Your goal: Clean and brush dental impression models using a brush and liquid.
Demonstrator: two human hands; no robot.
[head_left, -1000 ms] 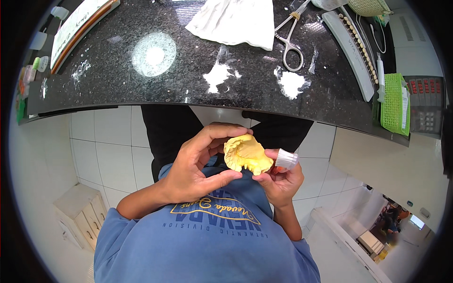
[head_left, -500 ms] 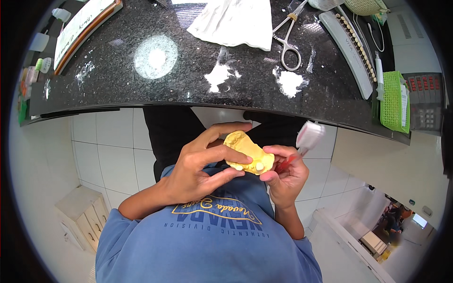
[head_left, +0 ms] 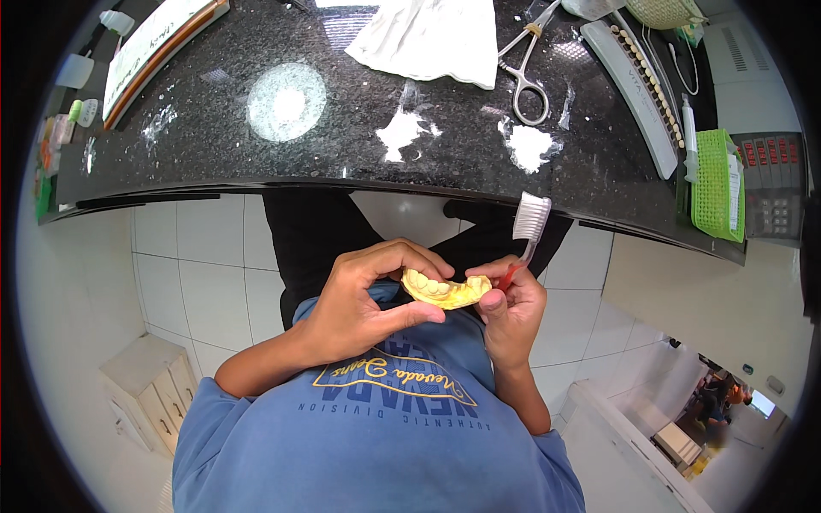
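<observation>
A yellow dental cast [head_left: 440, 292] with pale teeth is held between my two hands, over my lap and just short of the counter edge. My left hand [head_left: 363, 295] grips its left end, fingers behind and thumb along the front. At the other end, the thumb and index finger of my right hand [head_left: 516, 312] pinch the cast. That same hand also keeps a toothbrush [head_left: 531, 218] tucked in its grip, red handle low and white bristles pointing up toward the counter.
On the dark speckled counter [head_left: 231, 158] lie a white cloth [head_left: 428, 43], scissor-like forceps [head_left: 528, 94] and two patches of white powder [head_left: 530, 147]. A tooth shade guide [head_left: 637, 94] and a green basket [head_left: 718, 184] are at the right. A wooden-edged board [head_left: 158, 60] rests at far left.
The cast has been tilted, so its row of teeth now faces up instead of its broad inner surface. The toothbrush head has swung left and stands more upright.
</observation>
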